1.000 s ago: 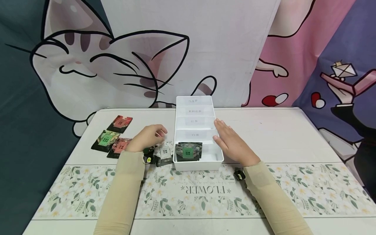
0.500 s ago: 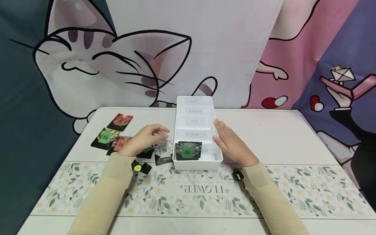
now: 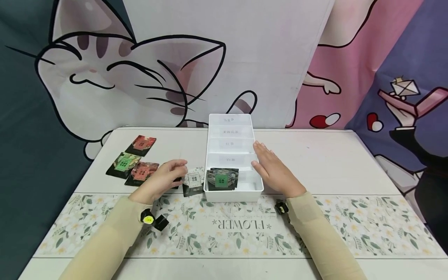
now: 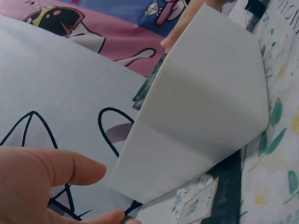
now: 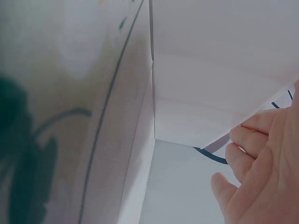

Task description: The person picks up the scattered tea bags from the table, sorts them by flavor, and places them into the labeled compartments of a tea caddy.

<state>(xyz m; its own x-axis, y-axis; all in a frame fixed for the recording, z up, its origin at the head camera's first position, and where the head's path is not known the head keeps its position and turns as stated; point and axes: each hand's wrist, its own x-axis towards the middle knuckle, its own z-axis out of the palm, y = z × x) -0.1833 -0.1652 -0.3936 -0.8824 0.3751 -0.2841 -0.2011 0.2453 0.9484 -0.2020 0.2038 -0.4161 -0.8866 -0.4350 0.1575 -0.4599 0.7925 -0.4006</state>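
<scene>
A long white box with labelled compartments stands mid-table. Green-labelled tea sachets stand in its nearest compartment, toward the left. Left of the box, my left hand hovers with loosely bent fingers and nothing between them; in the left wrist view its thumb is apart from the fingers. Under it a dark sachet is mostly hidden. A white-labelled sachet lies between that hand and the box. My right hand rests along the box's right side, fingers extended, fingertips at the rim in the right wrist view.
Farther left lie two red-labelled sachets, one at the back and one nearer, with a green-labelled sachet beside them. A flower-patterned band crosses the table. Printed cloth hangs behind.
My left hand has drawn back left and toward me, from near the box to over the dark sachet. The right hand stays at the box's side; the box and sachets look unmoved.
</scene>
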